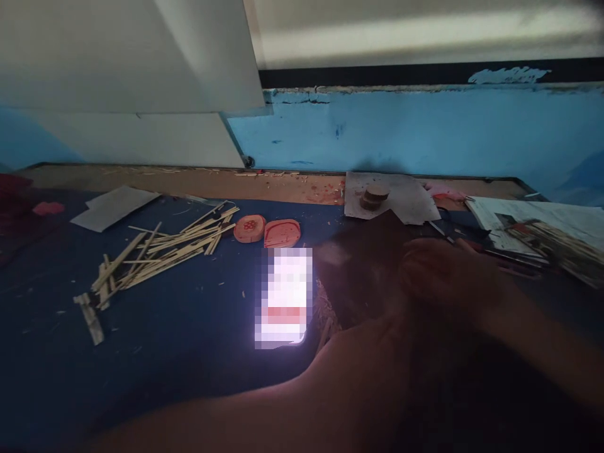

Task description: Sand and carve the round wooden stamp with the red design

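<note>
A dark brown sheet (363, 270), which looks like sandpaper, is held up at a tilt above the table. My right hand (434, 270) is closed at its right edge. From the lower left my left forearm reaches across, and my left hand (384, 343) grips the sheet's lower edge; its fingers are dark and partly hidden. Left of the sheet lies a lit phone (285, 296) with a blurred-out screen. Just beyond the phone are two reddish round pieces, one with a flower-like pattern (249, 228) and one with a plain rim (282, 233).
Thin wooden strips (165, 255) lie heaped on the blue tabletop (189, 340). Farther back, small round wooden pieces (374, 197) rest on a grey sheet (410, 207). Papers (528, 220), tools and a bundle of sticks (561, 245) are at right. A blue wall (401, 129) borders the back.
</note>
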Motion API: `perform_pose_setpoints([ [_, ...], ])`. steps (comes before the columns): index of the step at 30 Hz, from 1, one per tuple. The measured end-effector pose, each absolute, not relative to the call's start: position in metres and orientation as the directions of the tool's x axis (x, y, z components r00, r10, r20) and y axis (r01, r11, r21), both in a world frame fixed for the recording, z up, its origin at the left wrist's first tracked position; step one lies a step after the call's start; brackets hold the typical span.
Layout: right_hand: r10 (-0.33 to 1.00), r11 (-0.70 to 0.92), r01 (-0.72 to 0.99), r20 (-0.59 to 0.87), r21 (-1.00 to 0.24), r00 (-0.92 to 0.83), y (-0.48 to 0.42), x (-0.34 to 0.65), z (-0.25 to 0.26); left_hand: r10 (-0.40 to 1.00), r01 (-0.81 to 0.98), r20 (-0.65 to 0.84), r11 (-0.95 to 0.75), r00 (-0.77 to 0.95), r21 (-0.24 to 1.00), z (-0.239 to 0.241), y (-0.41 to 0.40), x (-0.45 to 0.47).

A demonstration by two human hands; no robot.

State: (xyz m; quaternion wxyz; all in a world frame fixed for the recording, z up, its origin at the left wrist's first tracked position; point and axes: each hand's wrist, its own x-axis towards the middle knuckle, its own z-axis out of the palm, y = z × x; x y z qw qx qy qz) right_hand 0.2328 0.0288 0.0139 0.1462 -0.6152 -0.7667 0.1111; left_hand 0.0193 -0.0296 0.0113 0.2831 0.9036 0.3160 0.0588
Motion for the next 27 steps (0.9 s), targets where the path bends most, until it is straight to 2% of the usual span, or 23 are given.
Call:
perform_pose_setpoints([
  [4, 0.968, 0.212, 0.859, -0.023, -0.466, -0.251, 0.028, 0.233, 0.015, 0.577, 0.508, -0.065, -0.653, 0.814, 0.562, 0.011, -0.026, 0.018],
  [8, 0.979, 0.201, 0.904, 0.068, -0.378, -0.190, 0.031, 0.236, 0.014, 0.577, 0.510, -0.048, -0.676, 0.816, 0.532, 0.010, -0.027, 0.018],
  [13, 0.964, 0.224, 0.838, -0.013, -0.498, -0.266, 0.032, 0.232, 0.015, 0.578, 0.532, -0.047, -0.713, 0.815, 0.457, 0.008, -0.029, 0.020],
  [17, 0.981, 0.193, 0.889, 0.086, -0.415, -0.173, 0.032, 0.223, 0.023, 0.557, 0.525, -0.037, -0.758, 0.830, 0.387, 0.015, -0.033, 0.017],
  [21, 0.967, 0.197, 0.835, -0.041, -0.513, -0.253, 0.030, 0.214, 0.029, 0.546, 0.523, -0.032, -0.783, 0.837, 0.337, 0.022, -0.036, 0.015],
  [25, 0.987, 0.154, 0.884, 0.030, -0.440, -0.158, 0.035, 0.213, 0.029, 0.540, 0.521, -0.029, -0.796, 0.841, 0.307, 0.024, -0.036, 0.015],
  [27, 0.981, 0.175, 0.857, 0.013, -0.485, -0.193, 0.036, 0.214, 0.027, 0.538, 0.521, -0.028, -0.800, 0.843, 0.297, 0.024, -0.035, 0.015],
])
